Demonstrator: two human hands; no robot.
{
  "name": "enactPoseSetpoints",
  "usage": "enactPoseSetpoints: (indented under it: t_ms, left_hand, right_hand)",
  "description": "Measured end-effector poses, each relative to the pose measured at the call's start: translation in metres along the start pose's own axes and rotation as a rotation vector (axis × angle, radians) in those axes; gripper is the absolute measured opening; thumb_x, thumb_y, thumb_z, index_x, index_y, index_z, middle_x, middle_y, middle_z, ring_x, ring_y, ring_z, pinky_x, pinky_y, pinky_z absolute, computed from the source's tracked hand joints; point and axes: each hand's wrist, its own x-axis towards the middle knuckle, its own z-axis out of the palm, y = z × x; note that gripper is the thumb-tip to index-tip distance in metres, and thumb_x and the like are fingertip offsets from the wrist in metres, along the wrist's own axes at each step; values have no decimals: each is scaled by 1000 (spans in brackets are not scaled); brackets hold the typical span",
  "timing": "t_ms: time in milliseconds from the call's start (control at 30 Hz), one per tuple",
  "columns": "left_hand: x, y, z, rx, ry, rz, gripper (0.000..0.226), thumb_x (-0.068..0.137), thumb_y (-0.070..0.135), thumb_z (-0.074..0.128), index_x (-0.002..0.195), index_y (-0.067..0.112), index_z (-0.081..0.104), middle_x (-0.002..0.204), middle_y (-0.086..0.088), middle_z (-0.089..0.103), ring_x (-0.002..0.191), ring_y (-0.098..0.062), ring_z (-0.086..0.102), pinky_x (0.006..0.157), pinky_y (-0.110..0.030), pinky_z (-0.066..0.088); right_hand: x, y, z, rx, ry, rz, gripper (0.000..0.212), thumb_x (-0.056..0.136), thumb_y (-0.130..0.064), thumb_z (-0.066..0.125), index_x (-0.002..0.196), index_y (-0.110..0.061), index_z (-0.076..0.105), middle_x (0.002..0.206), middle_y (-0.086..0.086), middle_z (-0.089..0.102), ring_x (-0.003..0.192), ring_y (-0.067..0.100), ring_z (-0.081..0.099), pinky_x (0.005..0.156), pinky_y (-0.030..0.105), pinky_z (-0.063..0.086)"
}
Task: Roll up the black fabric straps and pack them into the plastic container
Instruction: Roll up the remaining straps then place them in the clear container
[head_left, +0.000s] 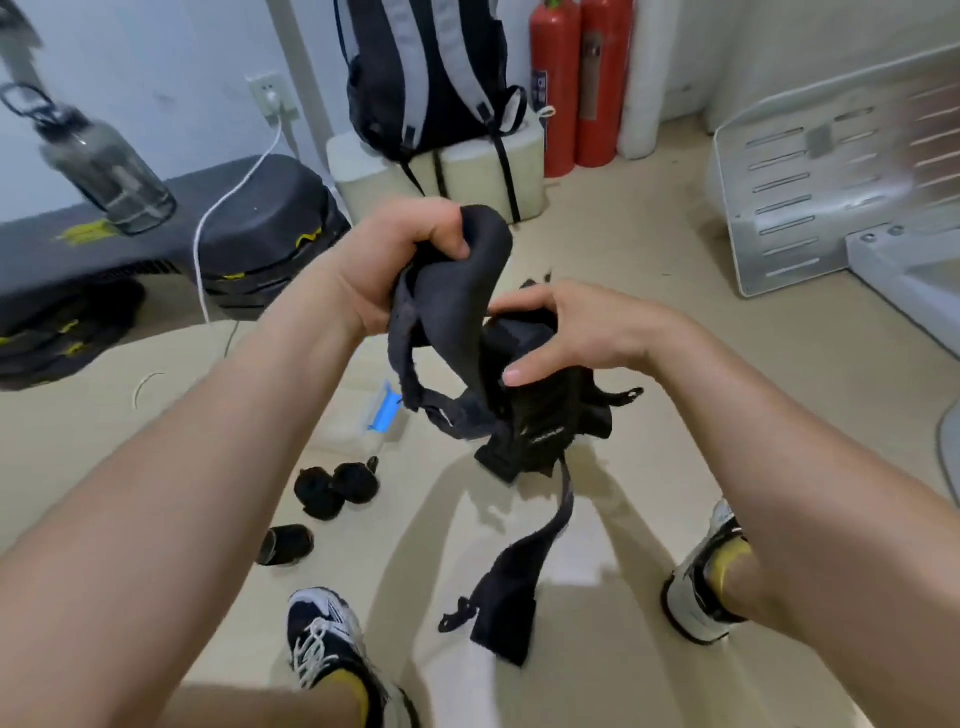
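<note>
The left hand (395, 260) grips the top fold of the black fabric strap (457, 291), the right hand (582, 332) clutches its bunched middle, its tail dangles beneath both, and 3 rolled straps (317, 496) lie below the left hand.

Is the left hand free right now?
No, the left hand grips the upper fold of the black strap, while the right hand holds it lower down.
</note>
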Motion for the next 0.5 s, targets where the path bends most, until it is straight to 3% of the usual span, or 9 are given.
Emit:
enactPoseSetpoints:
  t_ms: [67, 133, 200, 233, 300, 367, 434, 500]
  left_hand:
    - [-16, 7, 3, -40, -8, 53, 23, 58, 6, 43, 37, 15, 44, 42, -1, 40, 43, -15, 42, 68, -28, 43]
    - [-28, 9, 3, -28, 46, 93, 20, 53, 5, 42, 36, 16, 43, 42, 0, 39, 43, -15, 40, 61, -23, 42]
    - [-35, 10, -4, 58, 115, 108, 21, 56, 7, 41, 38, 18, 43, 45, 0, 37, 47, -16, 38, 53, -22, 35]
    - [-38, 8, -10, 103, 158, 110, 19, 57, 8, 43, 40, 18, 44, 48, 0, 37, 51, -16, 37, 55, -26, 31]
    - [-44, 4, -23, 177, 246, 118, 8, 56, 11, 46, 50, 16, 46, 55, -4, 37, 55, -17, 36, 57, -30, 27]
    - [-48, -3, -32, 261, 237, 141, 6, 55, 10, 46, 60, 11, 43, 63, -7, 36, 58, -18, 37, 57, -32, 29]
    - [-51, -11, -34, 318, 125, 167, 4, 55, 7, 42, 57, 8, 46, 60, -9, 41, 55, -16, 41, 55, -29, 35]
    - [-52, -12, -35, 355, 15, 177, 24, 57, 3, 37, 45, 14, 54, 50, -2, 49, 50, -12, 47, 52, -22, 41]
  right_hand:
    - [1, -18, 10, 63, -124, -63, 44, 74, -16, 86, 109, -37, 71, 112, -2, 74, 105, 15, 70, 98, 37, 53]
    - [-1, -29, 23, 71, -177, -131, 26, 79, -6, 79, 81, -31, 75, 95, 5, 76, 87, 16, 71, 84, 35, 57]
    - [-4, -34, 33, 115, -122, -149, 37, 83, 6, 68, 60, -23, 71, 67, -4, 69, 62, 6, 62, 64, 27, 52]
    - [-6, -34, 36, 160, -112, -140, 39, 85, 9, 65, 61, -22, 71, 64, -7, 66, 60, 5, 60, 63, 23, 51]
    - [-11, -33, 39, 230, -215, -113, 22, 88, 3, 66, 92, -17, 74, 82, 1, 70, 75, 11, 65, 72, 24, 55]
    - [-17, -37, 39, 243, -435, -46, 42, 90, -1, 66, 125, -25, 61, 103, 7, 70, 88, 18, 69, 77, 30, 58]
    - [-22, -42, 44, 130, -473, -1, 63, 89, -4, 69, 140, -32, 44, 104, 0, 66, 81, 6, 72, 69, 25, 57]
    - [-19, -45, 54, -1, -341, -23, 67, 86, -12, 75, 140, -28, 38, 93, -8, 57, 61, -9, 64, 58, 13, 51]
